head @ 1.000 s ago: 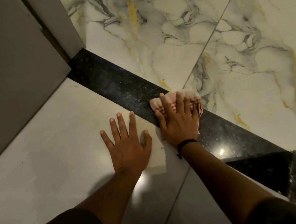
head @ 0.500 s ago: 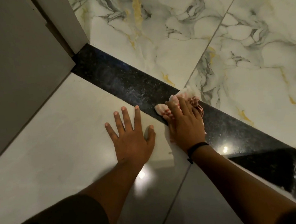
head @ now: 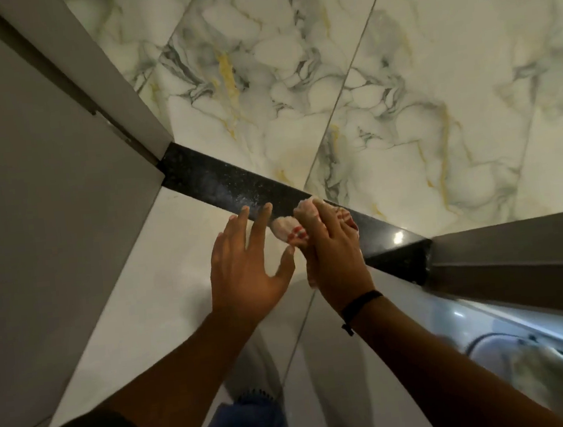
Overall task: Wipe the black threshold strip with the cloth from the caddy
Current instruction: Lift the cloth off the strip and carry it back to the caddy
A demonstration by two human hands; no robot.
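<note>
The black threshold strip (head: 215, 182) runs diagonally from the door frame at the left down to the right. It is speckled with pale dust to the left of my hands. My right hand (head: 337, 252) presses a pink and white cloth (head: 286, 228) flat on the strip, fingers spread over it; a black band circles the wrist. My left hand (head: 246, 268) hovers just left of the cloth with fingers spread, its fingertips over the near edge of the strip, holding nothing.
A grey door frame (head: 117, 91) and wall (head: 31, 203) stand at the left end of the strip. Marbled tiles (head: 399, 98) lie beyond it, plain pale tiles (head: 162, 280) on my side. A grey frame (head: 517, 249) meets the strip's right end. Blue trousers (head: 249, 426) show below.
The view has swung, bringing the right-hand frame into sight. My left hand has lifted off the pale tile and moved forward toward the strip. My right hand stays pressed on the cloth.
</note>
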